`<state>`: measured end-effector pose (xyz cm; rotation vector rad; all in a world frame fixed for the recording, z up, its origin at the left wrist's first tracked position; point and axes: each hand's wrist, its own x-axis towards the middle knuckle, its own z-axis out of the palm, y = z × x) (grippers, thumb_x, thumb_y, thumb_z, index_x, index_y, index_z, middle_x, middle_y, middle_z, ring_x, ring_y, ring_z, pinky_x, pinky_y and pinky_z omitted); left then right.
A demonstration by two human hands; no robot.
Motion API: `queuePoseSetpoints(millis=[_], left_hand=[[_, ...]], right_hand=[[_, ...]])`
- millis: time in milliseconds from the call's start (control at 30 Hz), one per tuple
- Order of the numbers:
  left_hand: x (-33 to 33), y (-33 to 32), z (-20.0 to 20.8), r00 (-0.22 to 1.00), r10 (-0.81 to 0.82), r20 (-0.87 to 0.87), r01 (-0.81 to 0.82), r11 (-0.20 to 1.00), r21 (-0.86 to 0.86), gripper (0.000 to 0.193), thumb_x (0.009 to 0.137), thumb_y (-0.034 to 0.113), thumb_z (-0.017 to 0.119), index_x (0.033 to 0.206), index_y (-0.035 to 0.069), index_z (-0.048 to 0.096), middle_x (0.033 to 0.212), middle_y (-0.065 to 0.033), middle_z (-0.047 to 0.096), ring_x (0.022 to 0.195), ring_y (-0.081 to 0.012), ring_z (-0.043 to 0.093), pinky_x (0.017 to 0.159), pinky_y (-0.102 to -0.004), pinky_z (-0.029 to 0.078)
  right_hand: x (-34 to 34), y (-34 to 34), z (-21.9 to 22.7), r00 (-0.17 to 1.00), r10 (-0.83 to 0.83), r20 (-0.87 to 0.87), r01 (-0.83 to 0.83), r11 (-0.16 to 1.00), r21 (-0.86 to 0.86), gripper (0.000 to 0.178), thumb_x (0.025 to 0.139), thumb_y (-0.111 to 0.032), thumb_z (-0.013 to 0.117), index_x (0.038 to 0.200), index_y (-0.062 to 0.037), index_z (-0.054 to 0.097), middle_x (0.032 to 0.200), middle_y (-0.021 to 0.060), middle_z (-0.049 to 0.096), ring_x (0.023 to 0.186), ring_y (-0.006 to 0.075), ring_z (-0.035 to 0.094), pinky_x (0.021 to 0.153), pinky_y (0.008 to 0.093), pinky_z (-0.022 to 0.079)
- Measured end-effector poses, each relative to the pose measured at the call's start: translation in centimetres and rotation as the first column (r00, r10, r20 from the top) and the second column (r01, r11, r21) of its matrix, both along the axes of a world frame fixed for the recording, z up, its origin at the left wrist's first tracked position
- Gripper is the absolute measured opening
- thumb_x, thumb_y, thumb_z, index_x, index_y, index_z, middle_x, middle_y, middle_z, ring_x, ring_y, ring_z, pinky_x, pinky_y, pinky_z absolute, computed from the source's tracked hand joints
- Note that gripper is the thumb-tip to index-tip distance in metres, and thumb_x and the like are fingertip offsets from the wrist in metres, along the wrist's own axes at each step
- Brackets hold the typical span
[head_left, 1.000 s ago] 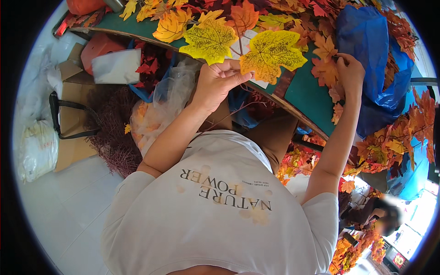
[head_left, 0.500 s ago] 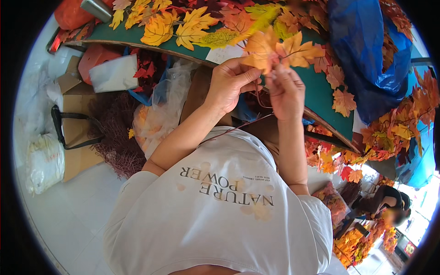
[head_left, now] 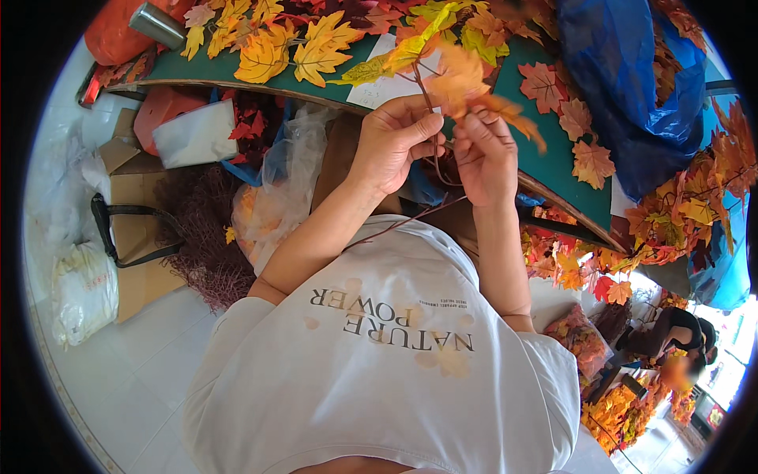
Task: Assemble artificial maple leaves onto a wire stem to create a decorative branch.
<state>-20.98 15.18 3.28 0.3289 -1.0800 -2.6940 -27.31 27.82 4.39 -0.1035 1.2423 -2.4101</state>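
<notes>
My left hand [head_left: 391,146] is closed in a pinch on a thin brown artificial stem [head_left: 421,83]. The stem rises toward a yellow leaf [head_left: 422,41] and loops down below my fingers. Close beside it, my right hand [head_left: 488,154] pinches the base of an orange artificial maple leaf spray [head_left: 456,83], whose leaves are blurred by motion. Both hands are held up over the near edge of the green table [head_left: 545,142]. A brown stem end [head_left: 407,223] trails across my shirt. The exact spot where spray and stem meet is hidden by my fingers.
Yellow and orange leaves [head_left: 324,47] lie along the table's far side, with a white paper [head_left: 375,91] by them. A blue plastic bag [head_left: 624,95] stands at the right. Below left are a cardboard box [head_left: 138,276] and dark stems [head_left: 209,237]. A person [head_left: 671,332] is at far right.
The orange spray has turned and tipped to the right in my right hand. The yellow leaf on the stem has shifted left, and more of its stem shows. The view has shifted slightly.
</notes>
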Motion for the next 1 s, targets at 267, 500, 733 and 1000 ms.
queuePoseSetpoints(millis=[267,500,733,1000], left_hand=[[-0.1,0.9,0.7,0.999,0.016,0.039,-0.013,0.996,-0.083,0.02,0.078,0.003,0.068,0.096,0.001,0.061,0.075,-0.0051,0.062,0.065,-0.0129,0.061,0.056,-0.0254,0.053],[-0.6,1.0,0.4,0.999,-0.031,0.024,0.034,0.987,-0.158,0.018,0.08,0.0,0.064,0.097,0.0,0.059,0.079,-0.0064,0.062,0.067,-0.014,0.061,0.059,-0.0263,0.053],[-0.8,1.6,0.7,1.0,-0.001,0.028,0.004,0.994,-0.111,0.017,0.076,0.0,0.068,0.092,-0.001,0.061,0.072,-0.0056,0.061,0.061,-0.0133,0.059,0.053,-0.0244,0.052],[-1.1,1.8,0.3,1.0,-0.002,0.029,0.006,0.991,-0.131,0.017,0.076,-0.001,0.068,0.092,-0.001,0.061,0.072,-0.0059,0.061,0.061,-0.0131,0.06,0.053,-0.0246,0.052]], right_hand=[[0.2,-0.2,-2.3,0.843,0.135,0.521,0.087,0.921,-0.38,0.011,0.085,-0.008,0.061,0.089,0.0012,0.057,0.077,0.0056,0.059,0.067,0.0119,0.059,0.062,0.0197,0.054],[0.9,-0.1,-2.1,0.876,0.216,0.432,-0.05,0.93,-0.364,0.018,0.086,-0.023,0.062,0.091,-0.0056,0.06,0.077,0.0031,0.06,0.063,0.0111,0.056,0.058,0.0216,0.047],[0.9,0.0,-2.7,0.862,0.212,0.46,-0.019,0.921,-0.389,0.017,0.086,-0.021,0.061,0.091,-0.0054,0.06,0.078,0.0027,0.06,0.066,0.0112,0.055,0.061,0.0215,0.047],[0.9,-0.2,-2.7,0.883,0.183,0.432,0.001,0.92,-0.392,0.014,0.086,-0.017,0.062,0.093,-0.0056,0.06,0.079,0.0016,0.061,0.067,0.009,0.054,0.063,0.0203,0.046]])
